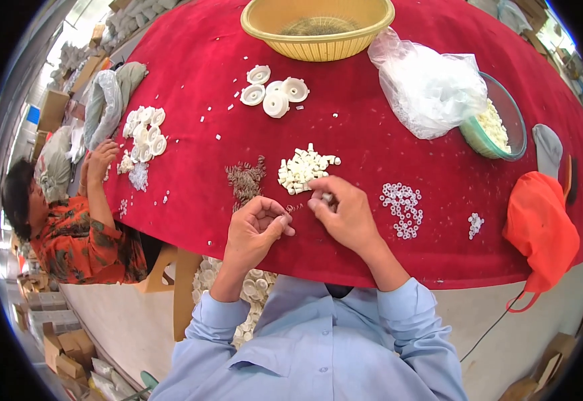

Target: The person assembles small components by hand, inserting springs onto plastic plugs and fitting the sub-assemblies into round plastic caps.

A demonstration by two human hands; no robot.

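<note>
My left hand (259,226) is closed in a pinch over the red cloth; whatever lies between its fingertips is too small to make out. Beside those fingertips shows a loose small coil spring (290,208). The heap of brownish springs (246,179) lies just beyond this hand. My right hand (342,212) has its fingers curled round a small pale plastic piece (327,198), mostly hidden. Its index finger is at the near edge of a pile of cream plastic pieces (303,168). Small translucent rings (402,210) are spread to the right of that hand.
White round plastic parts (276,103) lie farther back, before a yellow basket (318,47). At right are a plastic bag (432,83), a glass bowl (520,127), a small ring cluster (476,226) and a red cap (542,227). A co-worker (81,234) handles similar parts at left.
</note>
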